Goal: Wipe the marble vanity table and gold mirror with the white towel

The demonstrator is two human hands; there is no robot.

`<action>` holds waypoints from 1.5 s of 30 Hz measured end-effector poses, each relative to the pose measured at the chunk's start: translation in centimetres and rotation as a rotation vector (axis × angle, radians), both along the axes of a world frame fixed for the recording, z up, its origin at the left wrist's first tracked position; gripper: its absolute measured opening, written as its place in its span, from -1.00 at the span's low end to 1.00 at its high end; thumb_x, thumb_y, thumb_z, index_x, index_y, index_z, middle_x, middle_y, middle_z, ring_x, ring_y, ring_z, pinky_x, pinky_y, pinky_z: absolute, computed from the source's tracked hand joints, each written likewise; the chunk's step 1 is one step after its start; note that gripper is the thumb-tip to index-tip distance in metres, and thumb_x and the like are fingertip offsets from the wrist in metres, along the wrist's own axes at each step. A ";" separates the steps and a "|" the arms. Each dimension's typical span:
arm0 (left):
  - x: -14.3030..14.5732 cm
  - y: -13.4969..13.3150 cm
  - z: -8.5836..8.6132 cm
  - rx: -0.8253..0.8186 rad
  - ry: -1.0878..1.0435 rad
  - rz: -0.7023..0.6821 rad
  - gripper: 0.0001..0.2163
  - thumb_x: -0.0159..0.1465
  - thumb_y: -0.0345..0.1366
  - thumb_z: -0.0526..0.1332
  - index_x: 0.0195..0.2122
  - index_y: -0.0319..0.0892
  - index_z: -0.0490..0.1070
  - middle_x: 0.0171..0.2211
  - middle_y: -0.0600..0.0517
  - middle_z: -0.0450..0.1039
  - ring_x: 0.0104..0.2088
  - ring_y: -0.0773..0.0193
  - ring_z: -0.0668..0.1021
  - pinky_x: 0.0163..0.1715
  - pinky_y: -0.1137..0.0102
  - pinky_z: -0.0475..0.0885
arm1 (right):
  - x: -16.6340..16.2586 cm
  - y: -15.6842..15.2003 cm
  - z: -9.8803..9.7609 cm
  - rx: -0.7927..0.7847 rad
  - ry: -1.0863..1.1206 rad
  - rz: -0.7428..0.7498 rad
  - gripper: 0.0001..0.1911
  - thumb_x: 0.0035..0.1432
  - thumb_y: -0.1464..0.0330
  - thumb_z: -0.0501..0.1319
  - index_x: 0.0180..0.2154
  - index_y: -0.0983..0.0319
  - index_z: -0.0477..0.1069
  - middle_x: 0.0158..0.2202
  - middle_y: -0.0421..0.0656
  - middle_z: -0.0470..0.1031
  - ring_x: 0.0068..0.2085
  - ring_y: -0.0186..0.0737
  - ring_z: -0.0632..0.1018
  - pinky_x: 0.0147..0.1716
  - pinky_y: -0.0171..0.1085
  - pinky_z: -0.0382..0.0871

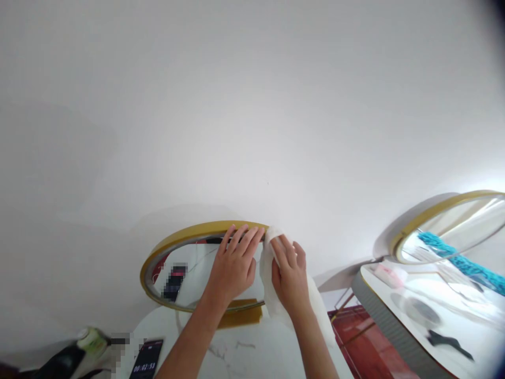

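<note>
A gold-framed mirror (189, 230) stands on a white marbled table, leaning by the wall. My left hand (235, 263) lies on its upper part, fingers stretched out and tips on the top rim. To the right, my right hand (290, 271) grips a white cloth (269, 279) against the upper right of the frame. The cloth hangs down over the mirror's right side and hides that part. A gold base (240, 317) shows beneath the glass.
A phone (148, 358) showing a timer lies on the marbled table (236, 358), front left. At right, a second table (394, 310) carries another gold-framed mirror (426, 210) and a black object (450, 342). A green-labelled bottle (92, 339) is at lower left. Behind stands a white wall (252, 116).
</note>
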State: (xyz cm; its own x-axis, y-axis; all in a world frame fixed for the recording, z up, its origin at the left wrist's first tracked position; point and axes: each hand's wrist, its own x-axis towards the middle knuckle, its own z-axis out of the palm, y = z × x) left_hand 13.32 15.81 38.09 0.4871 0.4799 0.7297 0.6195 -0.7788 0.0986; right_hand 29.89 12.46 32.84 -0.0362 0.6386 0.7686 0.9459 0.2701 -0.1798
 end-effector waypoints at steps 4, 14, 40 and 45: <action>0.4 0.5 -0.3 0.043 0.029 0.063 -0.40 0.15 -0.48 0.02 0.25 -0.05 0.06 0.14 0.06 0.25 0.15 0.08 0.27 0.23 0.07 -0.03 | 1.7 0.0 -1.0 -0.022 0.082 -0.008 -0.48 0.19 0.52 -0.07 0.19 0.16 0.09 0.20 -0.06 0.13 0.16 -0.04 0.18 0.07 0.10 0.17; 1.3 0.2 -0.5 0.055 0.049 0.161 -0.50 0.18 -0.46 0.05 0.18 -0.08 0.20 0.09 0.01 0.32 0.12 0.12 0.28 0.23 0.09 -0.02 | 3.2 0.3 -2.3 -0.011 0.272 0.011 -0.49 0.20 0.50 -0.08 0.18 0.14 0.07 0.14 -0.06 0.19 0.08 -0.06 0.22 0.04 0.09 0.19; 2.2 0.8 -1.6 0.089 -0.055 0.193 -0.54 0.15 -0.46 0.04 0.10 -0.12 0.28 0.02 -0.03 0.37 0.08 0.08 0.31 0.20 0.07 -0.02 | 3.1 0.7 -2.6 -0.010 0.367 0.005 -0.55 0.20 0.47 -0.06 0.13 0.17 0.12 0.07 -0.06 0.23 0.04 -0.09 0.24 0.03 0.04 0.17; 2.2 0.8 -1.7 0.085 -0.060 0.211 -0.56 0.16 -0.44 0.05 0.09 -0.14 0.29 0.02 -0.03 0.36 0.08 0.09 0.30 0.20 0.07 -0.02 | 0.8 0.7 0.3 -0.068 0.250 0.030 -0.50 0.17 0.50 -0.05 0.15 0.14 0.11 0.13 -0.08 0.19 0.06 -0.07 0.20 0.06 0.04 0.13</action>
State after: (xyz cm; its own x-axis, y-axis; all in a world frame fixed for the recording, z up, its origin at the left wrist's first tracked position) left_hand 15.55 16.65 36.38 0.3370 0.5025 0.7962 0.7647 -0.6395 0.0799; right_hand 30.73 13.20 33.10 0.1299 0.6905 0.7116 0.8616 0.2766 -0.4257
